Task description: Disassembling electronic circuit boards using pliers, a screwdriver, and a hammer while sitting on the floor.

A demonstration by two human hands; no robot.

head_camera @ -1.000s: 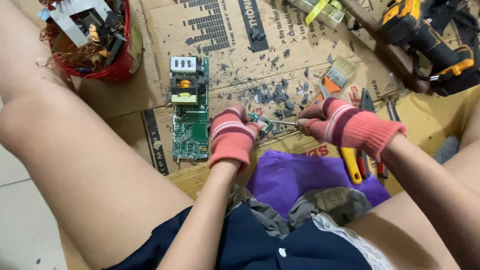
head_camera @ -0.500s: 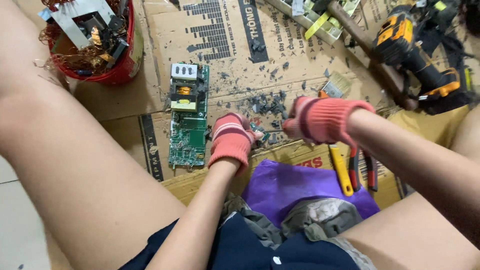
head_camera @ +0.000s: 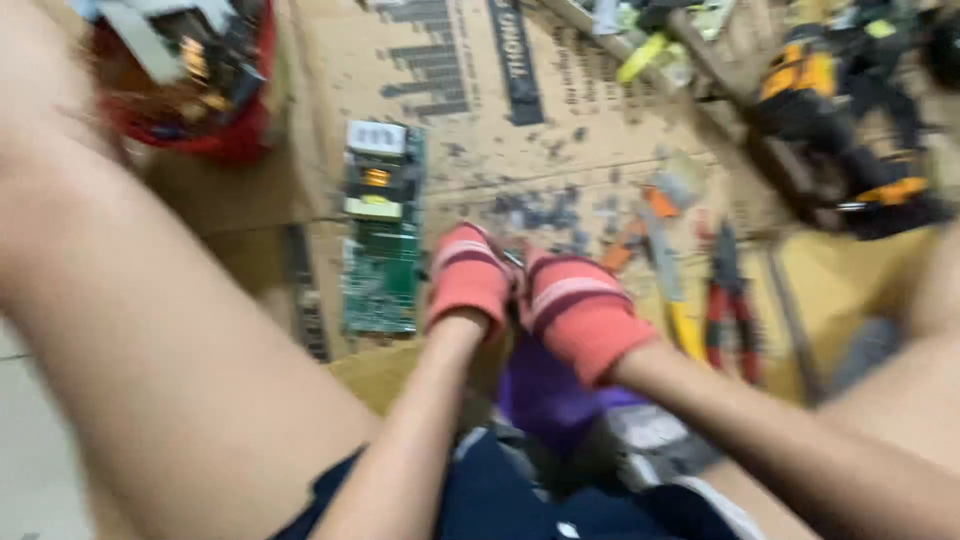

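At the far left we saw a red plastic basket [head_camera: 215, 125] piled with scrap metal plates and wire-wound electronic parts, heaped above its rim. Right of it, flat on the brown cardboard sheet [head_camera: 560, 140], lay a long green printed circuit board [head_camera: 380, 235], which we judged light, stiff and brittle, with sharp solder points underneath, best taken by its bare long edges and not by its components. Just beside it our left hand [head_camera: 468, 278] in a red striped knit glove met our right hand [head_camera: 575, 310] in the same kind of glove, fingers curled and pressed together, possibly pinching some small piece between them; the blur kept us from telling. Farther right lay red-handled pliers [head_camera: 728, 300] and a yellow-and-black power drill [head_camera: 830, 130].
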